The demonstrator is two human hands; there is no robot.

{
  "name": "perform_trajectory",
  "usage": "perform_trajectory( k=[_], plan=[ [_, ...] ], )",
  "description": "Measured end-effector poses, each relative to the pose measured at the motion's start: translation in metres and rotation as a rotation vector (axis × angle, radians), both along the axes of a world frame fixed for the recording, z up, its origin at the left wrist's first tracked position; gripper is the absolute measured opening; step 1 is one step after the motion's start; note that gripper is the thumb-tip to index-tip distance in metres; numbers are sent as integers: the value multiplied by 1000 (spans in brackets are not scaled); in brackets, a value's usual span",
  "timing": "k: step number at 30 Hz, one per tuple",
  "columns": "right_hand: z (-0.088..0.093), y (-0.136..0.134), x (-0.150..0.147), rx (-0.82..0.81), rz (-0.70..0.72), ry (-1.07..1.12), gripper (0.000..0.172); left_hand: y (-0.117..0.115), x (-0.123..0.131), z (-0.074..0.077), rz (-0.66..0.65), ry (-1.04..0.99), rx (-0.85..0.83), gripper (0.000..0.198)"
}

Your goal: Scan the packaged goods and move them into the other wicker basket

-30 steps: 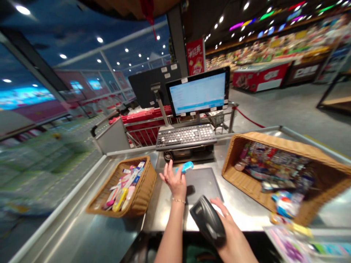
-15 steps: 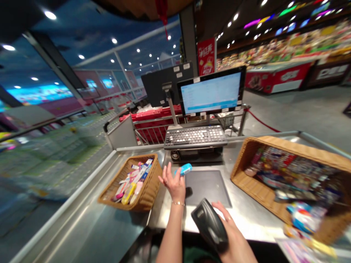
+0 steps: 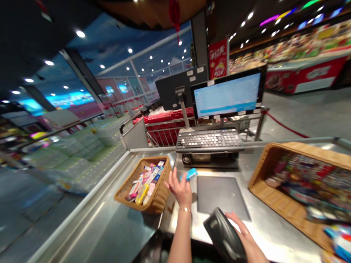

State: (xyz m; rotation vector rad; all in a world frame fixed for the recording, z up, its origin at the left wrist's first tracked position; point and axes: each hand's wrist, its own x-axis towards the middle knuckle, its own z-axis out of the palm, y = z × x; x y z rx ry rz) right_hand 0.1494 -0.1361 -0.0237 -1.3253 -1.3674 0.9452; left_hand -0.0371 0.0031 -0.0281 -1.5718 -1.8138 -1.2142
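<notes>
My left hand (image 3: 180, 191), with a bracelet at the wrist, is above the counter between the left basket and the dark grey pad (image 3: 222, 193). A small blue packet (image 3: 189, 174) is at its thumb, seemingly pinched; the exact contact is partly hidden. Its other fingers are raised and bent. My right hand (image 3: 248, 237) grips a black handheld barcode scanner (image 3: 223, 232) near the counter's front edge. To the left stands a wicker basket (image 3: 161, 199) with small, brightly coloured packaged goods (image 3: 144, 190) in it.
A keyboard (image 3: 210, 140) sits on a stand behind the pad, below a lit monitor (image 3: 227, 95). A second screen (image 3: 179, 87) faces away. At right lies a large wicker basket (image 3: 259, 170) of packaged goods. A trolley with red contents (image 3: 161, 126) stands behind the counter.
The camera view has swung left, so the counter appears further right. Relative to the counter, my left hand and the blue packet have moved left toward the basket. My right hand keeps the scanner.
</notes>
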Motion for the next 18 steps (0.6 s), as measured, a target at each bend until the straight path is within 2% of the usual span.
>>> perform_trajectory(
  k=[3, 9, 13, 18],
  plan=[
    [-10, 7, 2, -118, -38, 137, 33, -1, -2, 2, 16, -15, 8, 24],
    [-23, 13, -1, -229, -74, 240, 33, -2, -13, 0, 59, -38, 21, 21],
    [-25, 14, -7, -200, -85, 286, 34, -4, -21, 0, 74, -39, 11, 23],
    [-16, 8, -9, -136, -85, 153, 34, -7, -31, 2, 101, -3, 33, 23]
  ],
)
